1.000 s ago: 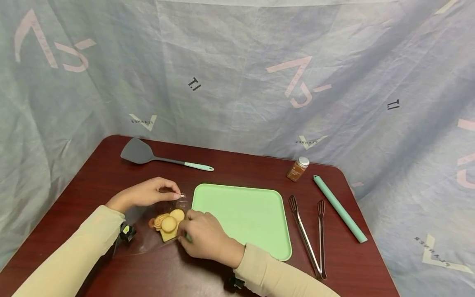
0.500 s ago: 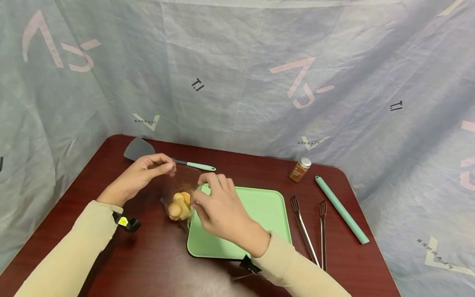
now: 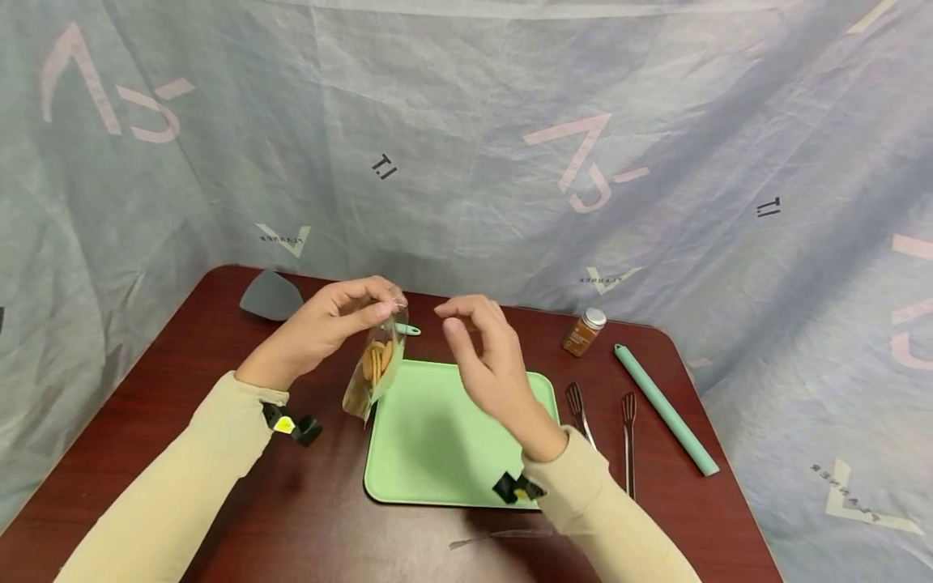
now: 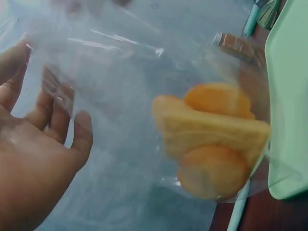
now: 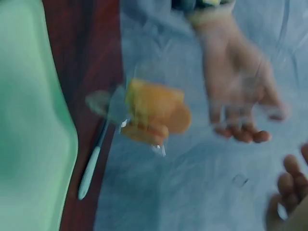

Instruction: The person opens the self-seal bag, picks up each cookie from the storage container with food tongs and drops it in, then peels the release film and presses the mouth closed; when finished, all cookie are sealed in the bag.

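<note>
A clear plastic bag (image 3: 357, 394) hangs upright from my left hand (image 3: 317, 332), whose thumb and fingers pinch its top edge. Low in the bag lie several round golden cookies (image 4: 214, 171) and a flat, square-edged yellow piece (image 4: 214, 126). Its lower end overlaps the left rim of the light green tray (image 3: 445, 437) in the head view. To the right of the bag, my right hand (image 3: 496, 368) is raised over the tray with thumb and fingers apart, holding nothing. The right wrist view is blurred, with the cookies seen through the plastic.
A grey turner (image 3: 271, 296) lies at the back left, its handle partly behind the bag. Toward the back right stands a spice jar (image 3: 585, 332). Metal tongs (image 3: 629, 445) and a long teal stick (image 3: 666, 410) lie right of the tray. A thin clear strip (image 3: 503, 534) lies in front.
The bag of cookies has been lifted from the table and now hangs upright, further right and back. My right hand has moved away from the bag, up and to the right.
</note>
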Motion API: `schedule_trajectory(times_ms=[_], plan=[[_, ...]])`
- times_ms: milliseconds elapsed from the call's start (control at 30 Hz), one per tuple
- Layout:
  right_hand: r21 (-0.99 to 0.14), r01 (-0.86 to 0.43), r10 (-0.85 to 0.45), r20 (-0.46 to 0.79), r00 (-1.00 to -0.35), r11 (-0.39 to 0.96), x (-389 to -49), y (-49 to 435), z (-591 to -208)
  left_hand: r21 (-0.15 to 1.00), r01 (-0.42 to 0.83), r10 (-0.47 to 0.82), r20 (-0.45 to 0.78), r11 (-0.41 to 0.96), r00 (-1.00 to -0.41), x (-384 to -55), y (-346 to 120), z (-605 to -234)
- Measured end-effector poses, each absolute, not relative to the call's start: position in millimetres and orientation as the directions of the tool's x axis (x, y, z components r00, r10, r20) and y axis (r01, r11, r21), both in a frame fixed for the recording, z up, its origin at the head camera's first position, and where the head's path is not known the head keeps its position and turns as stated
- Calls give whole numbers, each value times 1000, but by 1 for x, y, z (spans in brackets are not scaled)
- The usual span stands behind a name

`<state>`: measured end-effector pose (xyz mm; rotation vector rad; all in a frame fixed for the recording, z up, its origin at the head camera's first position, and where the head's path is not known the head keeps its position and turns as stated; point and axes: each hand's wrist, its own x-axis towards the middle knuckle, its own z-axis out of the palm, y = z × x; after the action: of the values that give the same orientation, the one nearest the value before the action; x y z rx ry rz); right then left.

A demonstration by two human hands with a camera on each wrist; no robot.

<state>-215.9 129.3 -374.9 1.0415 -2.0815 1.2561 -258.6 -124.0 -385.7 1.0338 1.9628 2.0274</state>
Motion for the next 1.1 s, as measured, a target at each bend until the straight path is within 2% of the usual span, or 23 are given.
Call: schedule_trajectory(times_ms=[67,167,333,400,500,567,700,767,833,967,1100], plan=[[-591,-759,-416,639,-647,273,-228,133,-377,920,373,580,370,-120,-726,-259,-120,-384],[-667,-704,-544,507,-669,244,-242,134,-379,911,403,630,368,-94,-684,-260,-117,-382],[-798,-601,-678,421,-602,39,-248,129,-370,902,419,699,368,-108,-613,-259,-112,-381],[-815,-579,-708,421,-567,-21,-242,125,-361,897,429,717,371,-112,-590,-257,-110,-379],[-804,-593,-700,449,-555,-47,-232,123,-348,891,438,726,380,-119,-574,-256,-107,-377],[-783,-619,-652,500,-570,-59,-230,125,-348,902,412,708,374,-127,-599,-256,-105,-378],[-723,-690,-464,615,-637,-11,-227,131,-342,945,307,587,311,-110,-747,-261,-103,-388],[-696,-716,-358,657,-663,49,-227,136,-335,963,235,503,270,-134,-821,-266,-103,-396],[-676,-728,-265,685,-679,116,-230,143,-326,966,169,431,239,-196,-870,-270,-102,-405],[-660,-716,-141,706,-695,227,-237,156,-307,955,115,376,216,-273,-901,-276,-96,-419],[-679,-681,-52,697,-716,275,-242,169,-296,966,190,369,243,-174,-897,-280,-81,-420]])
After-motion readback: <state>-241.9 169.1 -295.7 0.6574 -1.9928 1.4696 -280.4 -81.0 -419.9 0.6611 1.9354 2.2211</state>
